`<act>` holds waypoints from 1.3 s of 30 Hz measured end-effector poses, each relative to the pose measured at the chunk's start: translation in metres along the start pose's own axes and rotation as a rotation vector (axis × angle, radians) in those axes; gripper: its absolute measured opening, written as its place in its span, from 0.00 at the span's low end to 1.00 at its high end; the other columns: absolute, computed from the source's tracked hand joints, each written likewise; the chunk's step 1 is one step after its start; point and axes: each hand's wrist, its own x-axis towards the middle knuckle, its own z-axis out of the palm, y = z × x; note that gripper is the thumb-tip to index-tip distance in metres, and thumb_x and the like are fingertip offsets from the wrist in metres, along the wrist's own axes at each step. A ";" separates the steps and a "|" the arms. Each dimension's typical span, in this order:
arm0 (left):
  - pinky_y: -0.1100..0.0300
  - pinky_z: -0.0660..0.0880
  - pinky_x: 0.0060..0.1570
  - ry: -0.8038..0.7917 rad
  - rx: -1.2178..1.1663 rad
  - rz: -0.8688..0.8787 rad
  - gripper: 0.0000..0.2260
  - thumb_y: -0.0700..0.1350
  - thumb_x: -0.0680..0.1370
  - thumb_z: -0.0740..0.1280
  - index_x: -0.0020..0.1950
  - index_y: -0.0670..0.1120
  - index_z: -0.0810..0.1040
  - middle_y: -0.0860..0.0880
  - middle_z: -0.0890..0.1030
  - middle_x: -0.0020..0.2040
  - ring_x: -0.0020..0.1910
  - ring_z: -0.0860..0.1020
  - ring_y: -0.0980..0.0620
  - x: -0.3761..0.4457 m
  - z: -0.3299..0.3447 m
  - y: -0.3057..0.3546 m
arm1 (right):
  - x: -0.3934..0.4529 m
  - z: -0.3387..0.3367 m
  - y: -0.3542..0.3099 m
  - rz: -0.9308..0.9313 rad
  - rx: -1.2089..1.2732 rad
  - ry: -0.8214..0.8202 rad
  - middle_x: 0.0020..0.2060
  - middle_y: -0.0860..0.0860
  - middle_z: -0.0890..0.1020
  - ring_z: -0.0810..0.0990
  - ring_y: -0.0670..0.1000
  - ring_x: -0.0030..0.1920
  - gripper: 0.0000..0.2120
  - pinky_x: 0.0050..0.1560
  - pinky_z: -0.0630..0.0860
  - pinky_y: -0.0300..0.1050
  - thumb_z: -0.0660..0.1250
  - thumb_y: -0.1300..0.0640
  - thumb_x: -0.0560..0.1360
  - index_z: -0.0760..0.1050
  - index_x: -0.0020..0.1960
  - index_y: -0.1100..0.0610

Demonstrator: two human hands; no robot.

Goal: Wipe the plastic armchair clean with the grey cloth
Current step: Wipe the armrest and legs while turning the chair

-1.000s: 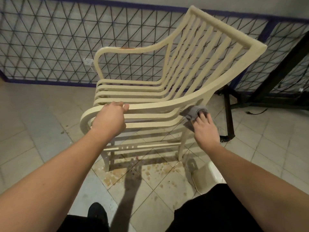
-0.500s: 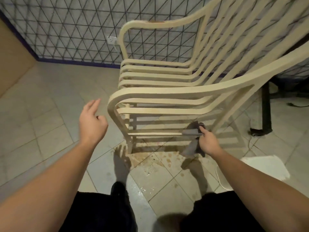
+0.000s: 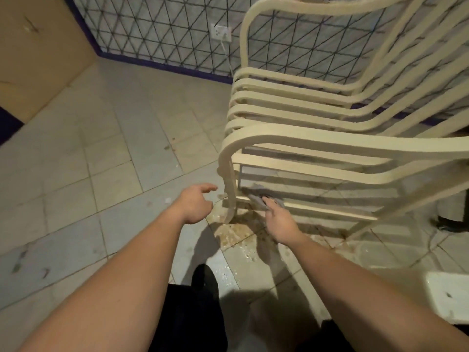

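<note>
Your right hand (image 3: 280, 222) presses the grey cloth (image 3: 261, 199) on the armchair's (image 3: 317, 141) low crossbar, at 1 o'clock; grip probably pinching, blurred. Left hand (image 3: 195, 204) hovers loose, holding nothing, near the front leg.

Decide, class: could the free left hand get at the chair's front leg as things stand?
Probably yes. The left hand is open and holds nothing, just left of the front leg, with only bare floor between them. The right hand and cloth are beyond the leg.
</note>
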 end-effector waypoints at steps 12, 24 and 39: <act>0.52 0.77 0.64 -0.242 -0.361 0.247 0.26 0.53 0.74 0.76 0.70 0.57 0.70 0.56 0.79 0.61 0.62 0.79 0.54 -0.058 0.006 0.038 | -0.077 -0.071 -0.103 -0.167 0.468 -0.265 0.51 0.51 0.84 0.81 0.42 0.47 0.16 0.50 0.75 0.34 0.58 0.67 0.79 0.82 0.54 0.56; 0.54 0.79 0.42 0.685 -1.077 0.027 0.09 0.46 0.81 0.63 0.58 0.48 0.80 0.48 0.83 0.47 0.42 0.81 0.50 -0.087 -0.033 0.061 | -0.084 -0.136 -0.116 0.042 1.581 0.200 0.77 0.59 0.59 0.71 0.58 0.71 0.35 0.67 0.73 0.59 0.60 0.44 0.81 0.51 0.80 0.58; 0.59 0.79 0.53 0.349 -0.633 0.370 0.05 0.53 0.85 0.60 0.52 0.60 0.75 0.60 0.80 0.50 0.53 0.80 0.58 -0.082 0.005 0.124 | -0.064 -0.174 -0.080 0.087 1.629 0.443 0.76 0.62 0.62 0.68 0.61 0.73 0.26 0.71 0.66 0.64 0.52 0.47 0.84 0.54 0.79 0.56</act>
